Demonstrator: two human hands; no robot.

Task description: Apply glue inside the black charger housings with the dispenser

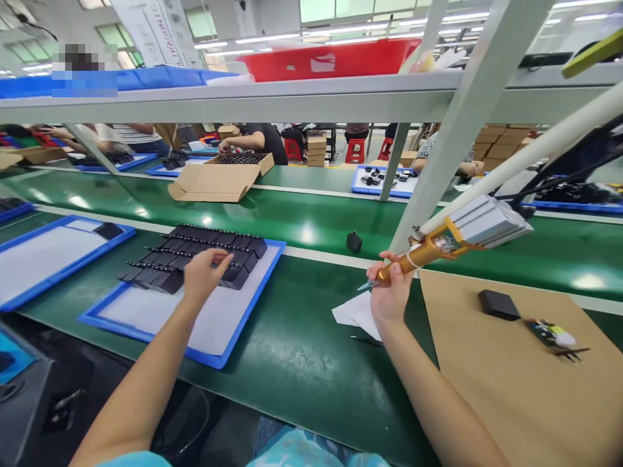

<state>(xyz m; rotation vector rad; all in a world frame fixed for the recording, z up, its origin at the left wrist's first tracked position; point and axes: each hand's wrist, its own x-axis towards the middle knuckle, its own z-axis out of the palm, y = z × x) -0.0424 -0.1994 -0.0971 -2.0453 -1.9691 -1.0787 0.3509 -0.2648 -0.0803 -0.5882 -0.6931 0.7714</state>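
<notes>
My left hand (200, 275) is over rows of black plastic housings (170, 250), its thumb and fingers curled together in a pinch. Whether a housing is between the fingertips, I cannot make out. The housings sit at the back of a blue-rimmed tray (228, 347) with a white bottom. My right hand (392, 295) is wrapped around the gold barrel of a glue dispenser (413, 258) with a pale tapered nozzle pointing left and down. Under that nozzle a white sheet of paper (354, 312) lies on the green bench.
A small black adapter (354, 242) stands on the green belt. Brown cardboard (487, 363) at right carries a black box (499, 304) and a circuit board (552, 334). A slanted metal post (467, 117) rises beside the dispenser. Another blue tray (48, 259) lies left; co-workers sit across.
</notes>
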